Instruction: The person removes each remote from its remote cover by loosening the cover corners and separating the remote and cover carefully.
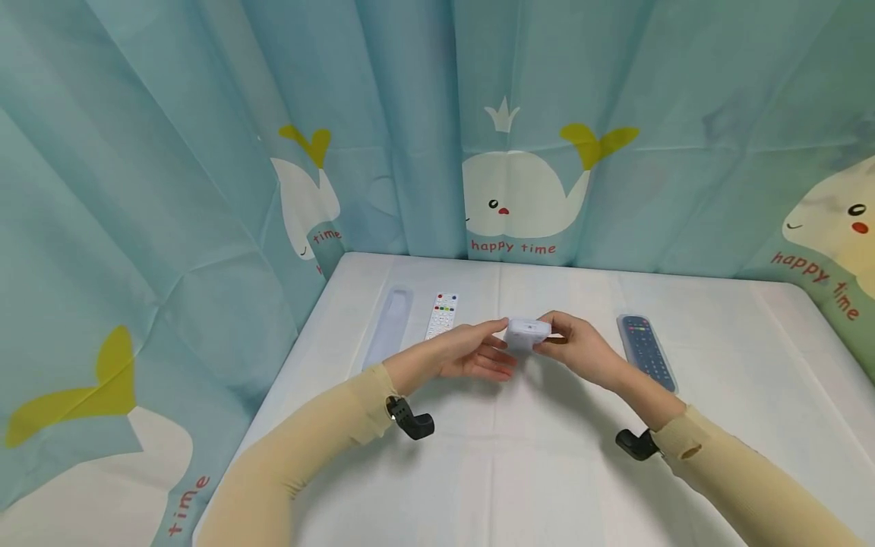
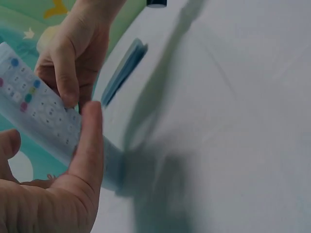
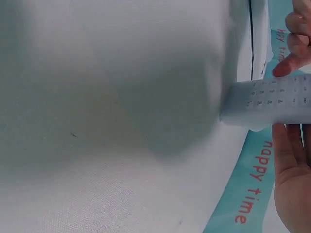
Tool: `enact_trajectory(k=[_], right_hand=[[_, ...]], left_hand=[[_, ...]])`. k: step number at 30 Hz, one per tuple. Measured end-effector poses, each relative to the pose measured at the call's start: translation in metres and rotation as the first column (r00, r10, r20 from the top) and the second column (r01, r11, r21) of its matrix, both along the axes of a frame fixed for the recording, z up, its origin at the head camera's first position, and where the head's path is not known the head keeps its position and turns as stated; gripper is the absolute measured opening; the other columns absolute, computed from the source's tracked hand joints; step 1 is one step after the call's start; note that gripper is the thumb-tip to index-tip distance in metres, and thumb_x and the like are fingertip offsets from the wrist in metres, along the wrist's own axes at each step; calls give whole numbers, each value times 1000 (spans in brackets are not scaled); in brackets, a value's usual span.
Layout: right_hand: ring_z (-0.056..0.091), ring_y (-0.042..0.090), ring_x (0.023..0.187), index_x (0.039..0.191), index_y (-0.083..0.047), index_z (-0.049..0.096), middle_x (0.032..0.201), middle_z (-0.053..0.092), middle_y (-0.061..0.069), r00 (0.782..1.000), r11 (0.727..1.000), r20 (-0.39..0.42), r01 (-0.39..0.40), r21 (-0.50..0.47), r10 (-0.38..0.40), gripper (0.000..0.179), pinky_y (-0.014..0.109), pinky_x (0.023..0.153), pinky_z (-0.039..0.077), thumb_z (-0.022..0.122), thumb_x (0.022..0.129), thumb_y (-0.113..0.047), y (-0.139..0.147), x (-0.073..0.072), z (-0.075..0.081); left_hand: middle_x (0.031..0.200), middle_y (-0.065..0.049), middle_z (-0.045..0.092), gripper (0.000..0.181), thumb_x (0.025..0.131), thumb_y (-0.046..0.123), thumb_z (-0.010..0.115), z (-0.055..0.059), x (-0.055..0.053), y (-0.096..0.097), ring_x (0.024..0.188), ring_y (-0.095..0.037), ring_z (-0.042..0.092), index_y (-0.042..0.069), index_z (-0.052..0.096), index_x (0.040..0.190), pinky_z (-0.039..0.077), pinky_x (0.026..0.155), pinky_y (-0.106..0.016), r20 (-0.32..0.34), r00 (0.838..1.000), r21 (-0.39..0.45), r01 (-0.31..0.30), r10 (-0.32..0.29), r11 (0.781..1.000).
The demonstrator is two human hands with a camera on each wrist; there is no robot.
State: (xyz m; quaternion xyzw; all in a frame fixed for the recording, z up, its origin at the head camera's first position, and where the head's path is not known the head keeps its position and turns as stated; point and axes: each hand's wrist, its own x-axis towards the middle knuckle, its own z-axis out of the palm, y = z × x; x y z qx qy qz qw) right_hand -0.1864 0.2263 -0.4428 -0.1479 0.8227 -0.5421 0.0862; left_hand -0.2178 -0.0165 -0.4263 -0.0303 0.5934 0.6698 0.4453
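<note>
Above the table, a white remote control in a translucent cover (image 1: 528, 328) is tilted with one end toward me. My right hand (image 1: 584, 351) pinches its right side. My left hand (image 1: 478, 352) is at its left side, the thumb by the upper edge and the fingers loosely extended below. In the left wrist view, a left finger (image 2: 90, 141) passes in front of the remote's button face (image 2: 48, 109), and the right hand (image 2: 77, 58) grips its far side. The right wrist view shows the remote's lower end (image 3: 262, 104) between both hands.
On the white table (image 1: 437, 471), a second white remote (image 1: 443, 313) lies left of centre beside an empty translucent cover (image 1: 390, 328). A dark remote in a clear cover (image 1: 647, 352) lies to the right. A whale-print curtain (image 1: 410, 114) hangs behind and around the table.
</note>
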Motion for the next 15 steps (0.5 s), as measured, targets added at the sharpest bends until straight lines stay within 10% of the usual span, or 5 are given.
enact_trajectory(k=[15], right_hand=[[49, 38, 133, 123, -3, 64, 133, 57, 16, 997, 997, -3, -72, -31, 72, 30, 48, 110, 44, 68, 94, 2, -7, 23, -11]], left_hand=[[107, -17, 67, 29, 105, 12, 58, -7, 16, -1, 87, -21, 71, -9, 55, 125, 60, 79, -30, 119, 992, 49, 25, -31, 998]])
